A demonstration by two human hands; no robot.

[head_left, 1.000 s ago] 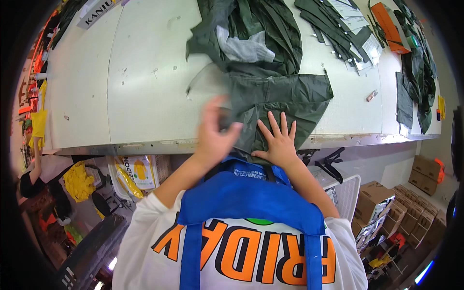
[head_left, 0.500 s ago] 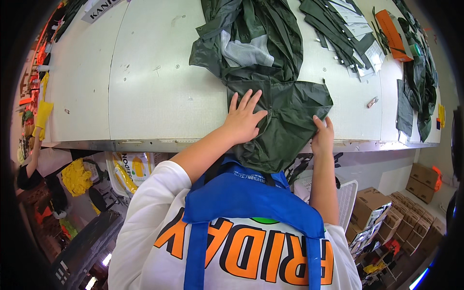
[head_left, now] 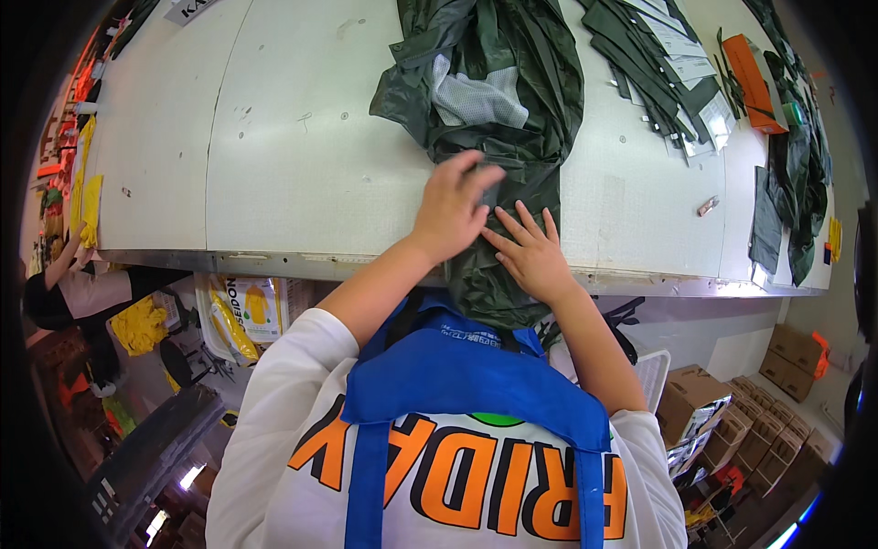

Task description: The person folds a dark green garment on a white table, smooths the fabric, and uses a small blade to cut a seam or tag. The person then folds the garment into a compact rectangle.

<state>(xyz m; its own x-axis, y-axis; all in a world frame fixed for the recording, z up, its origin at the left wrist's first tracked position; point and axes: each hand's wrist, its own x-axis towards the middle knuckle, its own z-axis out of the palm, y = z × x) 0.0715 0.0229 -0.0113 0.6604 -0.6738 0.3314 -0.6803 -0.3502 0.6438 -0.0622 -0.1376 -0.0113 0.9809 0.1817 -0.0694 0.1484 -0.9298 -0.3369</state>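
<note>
A dark green waterproof garment [head_left: 535,101], with a grey mesh lining [head_left: 477,97] showing, lies lengthwise on the white worktable. Its near part is folded into a narrow strip that hangs over the table's front edge. My right hand [head_left: 533,259] rests flat on this strip, fingers spread and pointing up and left. Just to its left, my left hand [head_left: 448,210] is over the garment's left edge. Its fingers are apart and a little blurred, with no cloth seen between them; whether it touches the fabric I cannot tell.
Dark green fabric strips and paper sheets [head_left: 690,69] lie at the far right, beside an orange box [head_left: 754,82] and more green fabric [head_left: 794,192]. Along the front runs the table's metal edge [head_left: 302,265]. Another person [head_left: 69,288] handles yellow material at the far left. Cardboard boxes [head_left: 692,403] stand lower right.
The garment's right flap, spread out before, is now folded in to the left. My right hand has moved left from its corner onto the fold; my left hand has shifted slightly and lifted its fingers.
</note>
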